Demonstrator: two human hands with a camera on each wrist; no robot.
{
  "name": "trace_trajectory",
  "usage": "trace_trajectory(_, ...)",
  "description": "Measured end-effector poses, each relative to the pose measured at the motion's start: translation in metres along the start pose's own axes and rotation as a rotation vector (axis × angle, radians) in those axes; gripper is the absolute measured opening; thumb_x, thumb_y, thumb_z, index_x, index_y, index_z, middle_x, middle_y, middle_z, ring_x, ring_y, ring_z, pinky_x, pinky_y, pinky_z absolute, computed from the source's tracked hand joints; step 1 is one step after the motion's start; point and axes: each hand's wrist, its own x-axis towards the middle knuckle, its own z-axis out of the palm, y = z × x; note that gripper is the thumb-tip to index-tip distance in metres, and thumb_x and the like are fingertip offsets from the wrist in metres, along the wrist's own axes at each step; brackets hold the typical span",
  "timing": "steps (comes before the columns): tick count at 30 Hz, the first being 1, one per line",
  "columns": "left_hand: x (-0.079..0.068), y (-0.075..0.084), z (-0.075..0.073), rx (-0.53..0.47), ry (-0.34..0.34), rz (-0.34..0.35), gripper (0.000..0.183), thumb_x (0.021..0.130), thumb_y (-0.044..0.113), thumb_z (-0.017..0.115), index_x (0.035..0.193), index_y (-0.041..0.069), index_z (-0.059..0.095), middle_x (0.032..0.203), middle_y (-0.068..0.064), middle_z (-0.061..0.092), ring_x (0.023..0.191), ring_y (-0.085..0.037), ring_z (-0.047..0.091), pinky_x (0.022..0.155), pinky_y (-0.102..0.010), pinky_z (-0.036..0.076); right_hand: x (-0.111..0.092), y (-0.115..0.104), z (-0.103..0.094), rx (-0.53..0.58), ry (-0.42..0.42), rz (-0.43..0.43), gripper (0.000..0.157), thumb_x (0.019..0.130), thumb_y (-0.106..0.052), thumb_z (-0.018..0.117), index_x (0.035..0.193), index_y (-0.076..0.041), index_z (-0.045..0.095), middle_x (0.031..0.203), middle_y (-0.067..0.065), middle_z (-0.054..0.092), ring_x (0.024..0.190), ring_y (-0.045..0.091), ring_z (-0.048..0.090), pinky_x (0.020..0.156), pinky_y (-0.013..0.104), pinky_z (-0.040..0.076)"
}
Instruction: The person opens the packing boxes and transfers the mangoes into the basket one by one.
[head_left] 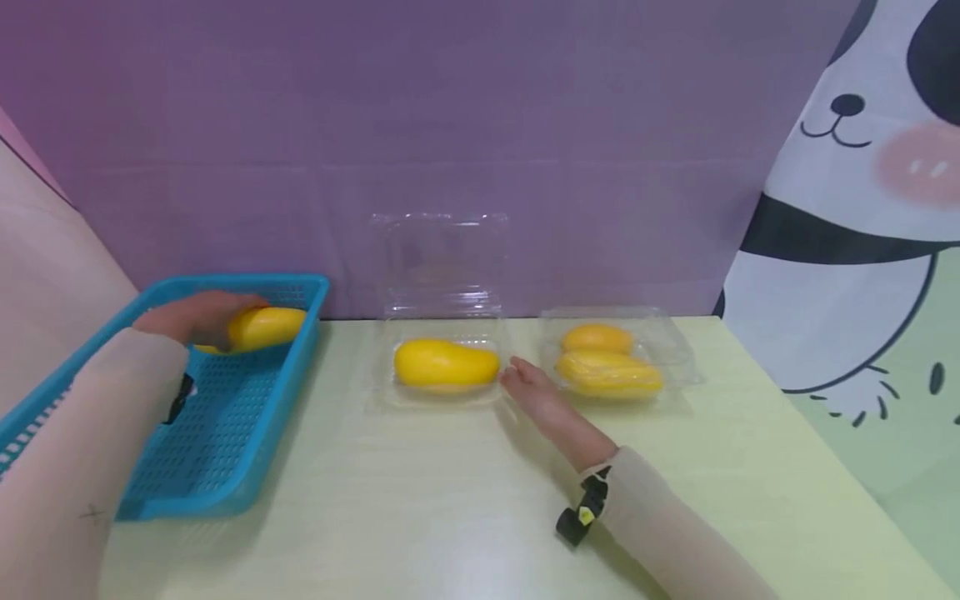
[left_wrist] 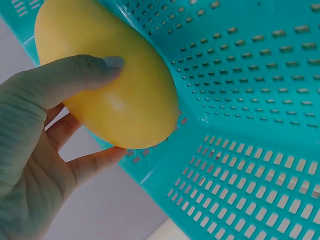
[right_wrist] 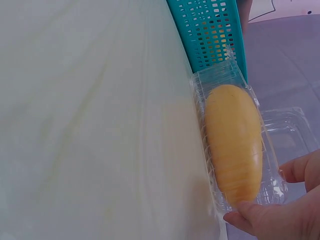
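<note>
Gripping the fruit [head_left: 273, 327] inside the basket [head_left: 217, 425], the left hand [head_left: 206, 318] seems to be picking it up, fingers spread on the right hand [head_left: 543, 404] beside the middle box [head_left: 442, 329], so next likely needs a careful lift out.

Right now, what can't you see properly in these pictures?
Held yellow fruit: left wrist view, the top edge cuts off one end.
Left hand: left wrist view, some fingertips are hidden behind that fruit.
Blue basket: head view, the left sleeve covers part, and the left edge crops it.
Right hand: right wrist view, cropped by the right edge.
</note>
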Motion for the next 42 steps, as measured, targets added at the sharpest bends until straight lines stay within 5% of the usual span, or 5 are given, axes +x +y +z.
trace_trajectory(22,0.006,0.0,0.016,0.021,-0.018,-0.021,0.072,0.065,-0.016,0.071,0.131,0.003,0.047,0.118,-0.024,0.058,0.098,-0.039,0.055,0.081,-0.059,0.047,-0.007,-0.008,-0.002,-0.016,-0.014,0.013,0.064,0.099,-0.028,0.043,0.148,0.005,0.018,0.148,0.029,0.03,0.137,0.042,0.03,0.115,0.052,0.022)
trace_trajectory(29,0.005,0.005,0.018,0.05,-0.009,-0.031,0.07,0.067,-0.02,0.067,0.132,0.0,0.046,0.124,-0.03,0.053,0.106,-0.047,0.052,0.088,-0.063,0.044,-0.005,-0.006,-0.001,0.018,-0.007,-0.013,0.061,0.099,-0.021,0.043,0.145,0.01,0.018,0.145,0.032,0.033,0.136,0.043,0.03,0.115,0.051,0.024)
trace_trajectory(42,0.003,0.006,0.019,-0.011,-0.023,-0.048,0.072,0.066,-0.018,0.068,0.133,-0.004,0.045,0.124,-0.031,0.052,0.106,-0.046,0.051,0.089,-0.064,0.043,-0.006,-0.005,0.003,0.002,0.001,0.009,0.059,0.099,-0.021,0.044,0.146,0.008,0.021,0.145,0.03,0.034,0.136,0.043,0.032,0.114,0.052,0.026)
